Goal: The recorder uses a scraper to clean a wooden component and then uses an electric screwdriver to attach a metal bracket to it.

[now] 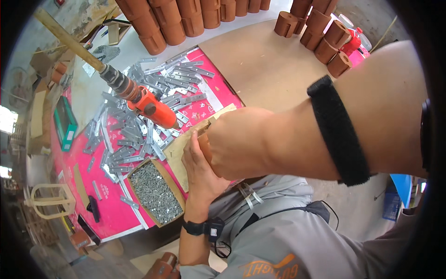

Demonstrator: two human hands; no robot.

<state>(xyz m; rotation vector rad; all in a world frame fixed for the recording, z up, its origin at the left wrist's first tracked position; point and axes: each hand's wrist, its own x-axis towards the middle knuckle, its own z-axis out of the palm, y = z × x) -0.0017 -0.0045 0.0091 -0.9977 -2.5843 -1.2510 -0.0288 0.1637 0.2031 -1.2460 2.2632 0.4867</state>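
Close in front of me, a reddish-brown cylinder [204, 145] is mostly covered by my two hands. My left hand [200, 169] wraps its near left side, with the thumb and fingers against it. My right hand [241, 139] is closed over it from the right; its fingertips are hidden behind the back of the hand. Both hands are over a light wooden board [179, 160] at the bench edge. Just beyond them hangs an orange-red power driver [155, 109], its tip pointing down toward the board.
Loose metal strips [134, 130] with holes are heaped on a pink sheet [111, 211]. A cardboard box [157, 193] of screws stands left of my left hand. Similar cylinders [193, 21] are stacked along the far side and at far right. A green box [65, 123] lies at left.
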